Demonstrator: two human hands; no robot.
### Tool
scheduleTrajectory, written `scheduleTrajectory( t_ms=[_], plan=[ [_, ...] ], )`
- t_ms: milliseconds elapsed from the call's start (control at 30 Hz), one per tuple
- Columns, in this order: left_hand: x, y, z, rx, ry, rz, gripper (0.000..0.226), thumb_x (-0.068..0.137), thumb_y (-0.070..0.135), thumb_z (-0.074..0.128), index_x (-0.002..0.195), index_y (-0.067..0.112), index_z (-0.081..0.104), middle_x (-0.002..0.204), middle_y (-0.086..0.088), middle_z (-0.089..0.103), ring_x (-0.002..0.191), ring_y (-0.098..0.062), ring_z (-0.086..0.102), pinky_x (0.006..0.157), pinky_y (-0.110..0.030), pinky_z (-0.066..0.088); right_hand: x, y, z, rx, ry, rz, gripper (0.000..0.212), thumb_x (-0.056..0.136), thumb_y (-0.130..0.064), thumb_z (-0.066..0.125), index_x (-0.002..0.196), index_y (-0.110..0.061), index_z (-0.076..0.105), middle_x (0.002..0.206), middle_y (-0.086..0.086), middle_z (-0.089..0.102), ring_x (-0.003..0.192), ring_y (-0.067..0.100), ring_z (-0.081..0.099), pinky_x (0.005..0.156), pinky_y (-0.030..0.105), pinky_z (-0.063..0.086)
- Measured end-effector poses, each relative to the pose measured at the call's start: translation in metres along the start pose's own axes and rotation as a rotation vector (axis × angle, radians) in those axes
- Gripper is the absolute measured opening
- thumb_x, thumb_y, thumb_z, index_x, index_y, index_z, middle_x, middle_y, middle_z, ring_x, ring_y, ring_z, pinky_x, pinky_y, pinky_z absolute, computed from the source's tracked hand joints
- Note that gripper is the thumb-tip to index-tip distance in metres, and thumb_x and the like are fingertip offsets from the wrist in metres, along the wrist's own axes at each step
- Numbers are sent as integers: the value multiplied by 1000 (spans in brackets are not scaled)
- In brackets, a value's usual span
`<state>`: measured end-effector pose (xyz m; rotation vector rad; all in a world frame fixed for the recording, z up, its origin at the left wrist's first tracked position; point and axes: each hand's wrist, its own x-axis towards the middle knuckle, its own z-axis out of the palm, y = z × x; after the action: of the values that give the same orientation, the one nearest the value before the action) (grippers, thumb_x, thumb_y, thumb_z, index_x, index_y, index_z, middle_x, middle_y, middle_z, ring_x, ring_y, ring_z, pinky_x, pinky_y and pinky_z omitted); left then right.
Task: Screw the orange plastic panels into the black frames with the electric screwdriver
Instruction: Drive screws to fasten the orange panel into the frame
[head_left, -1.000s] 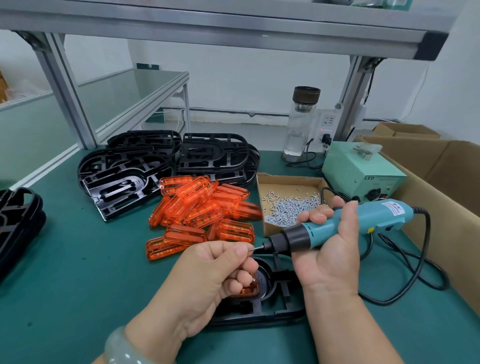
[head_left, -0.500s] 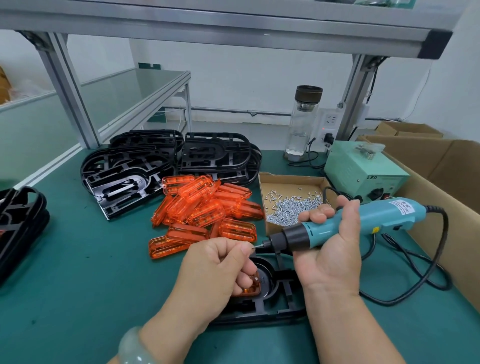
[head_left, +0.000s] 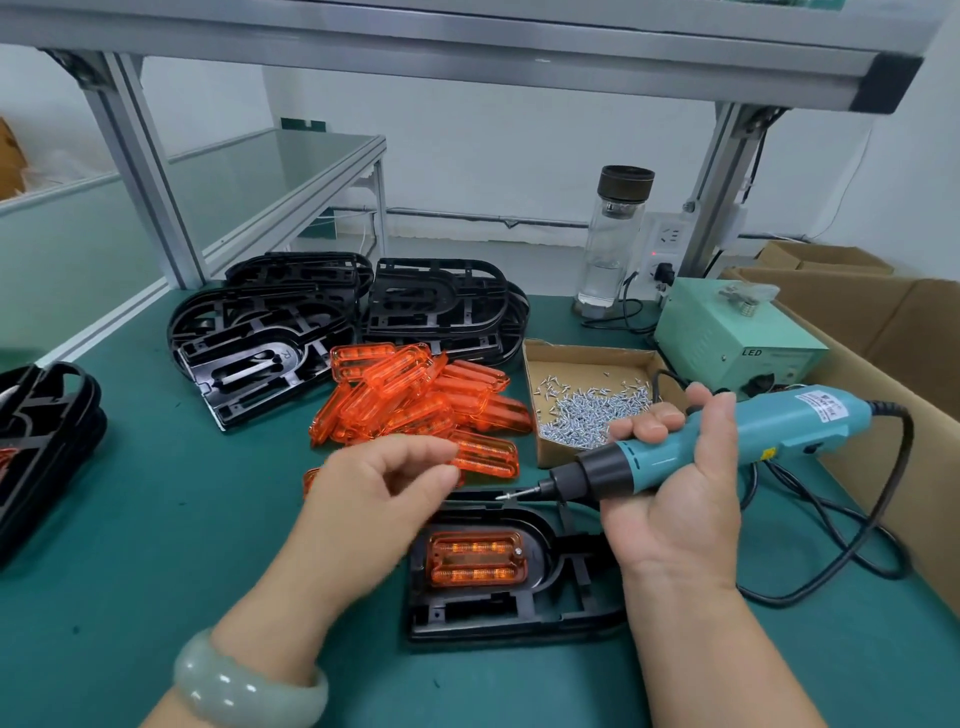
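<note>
One panel (head_left: 475, 558) is seated in the near frame (head_left: 519, 616), with one screw seen at its corner. The screwdriver (head_left: 727, 441) is gripped by the right hand (head_left: 675, 509) above it. The left hand (head_left: 379, 499) is blurred and half-curled; any hold cannot be told. Loose panels (head_left: 415, 400) and stacked frames (head_left: 260, 338) are left.

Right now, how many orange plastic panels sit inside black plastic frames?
2 show: one orange plastic panel in the black plastic frame nearest the person, an orange sliver inside the stack of black frames at left. That stack may hide more.
</note>
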<state>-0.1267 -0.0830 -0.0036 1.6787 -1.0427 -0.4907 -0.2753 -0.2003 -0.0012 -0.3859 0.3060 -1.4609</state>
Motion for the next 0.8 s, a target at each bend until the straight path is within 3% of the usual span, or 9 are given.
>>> scheduleTrajectory(
  t_ms=[67, 133, 200, 267, 400, 567, 700, 800],
  plan=[
    [7, -10, -16, 171, -88, -6, 19, 75, 21, 77, 83, 37, 70, 81, 22, 69, 73, 9, 60, 66, -4, 41, 2, -2, -2, -7, 13, -4, 17, 87, -36, 62, 95, -23, 54, 62, -10, 49, 49, 5, 47, 59, 21, 51],
    [9, -19, -26, 291, -298, -33, 34, 68, 31, 83, 93, 45, 66, 98, 24, 65, 88, 13, 55, 76, -10, 40, 4, -3, -3, -16, 25, -1, 16, 89, -35, 61, 95, -23, 54, 62, -10, 49, 49, 5, 47, 59, 22, 51],
    [10, -24, -31, 380, -510, -48, 62, 61, 44, 85, 114, 50, 54, 122, 34, 46, 108, 17, 43, 92, -13, 36, 4, -2, -4, -24, 38, -3, 15, 90, -34, 61, 95, -22, 54, 61, -10, 49, 48, 5, 47, 59, 21, 51],
    [11, -27, -31, 463, -619, -29, 94, 53, 59, 81, 134, 49, 36, 130, 40, 25, 124, 13, 27, 105, -15, 24, 4, -2, -4, -33, 44, -5, 14, 91, -33, 60, 95, -22, 54, 61, -9, 49, 48, 5, 47, 58, 21, 51],
    [7, -24, -19, 534, -617, 33, 110, 57, 59, 80, 146, 42, 17, 130, 35, 15, 125, 10, 13, 103, -13, 12, 4, -3, -2, -60, 31, 3, 14, 91, -32, 61, 96, -21, 54, 61, -9, 50, 47, 6, 47, 58, 22, 51],
    [0, -20, 0, 508, -622, 86, 111, 63, 59, 77, 150, 34, 11, 143, 30, 11, 127, 11, 6, 107, -14, 8, 0, -1, -1, -115, -22, -6, 18, 86, -32, 63, 94, -20, 53, 61, -7, 51, 48, 6, 48, 57, 22, 50],
    [-3, -17, 5, 549, -613, 120, 118, 61, 63, 76, 151, 32, 6, 134, 33, 7, 132, 8, 4, 114, -22, 7, -3, 3, 0, -186, -95, -1, 23, 82, -32, 64, 97, -20, 53, 61, -7, 51, 48, 6, 49, 57, 23, 50],
    [-3, -16, 6, 563, -585, 140, 115, 62, 61, 75, 151, 29, 9, 145, 26, 12, 132, 6, 8, 113, -21, 8, -6, 7, 1, -230, -153, 8, 28, 80, -32, 65, 102, -20, 52, 61, -6, 51, 49, 7, 49, 57, 23, 50]
  ],
)
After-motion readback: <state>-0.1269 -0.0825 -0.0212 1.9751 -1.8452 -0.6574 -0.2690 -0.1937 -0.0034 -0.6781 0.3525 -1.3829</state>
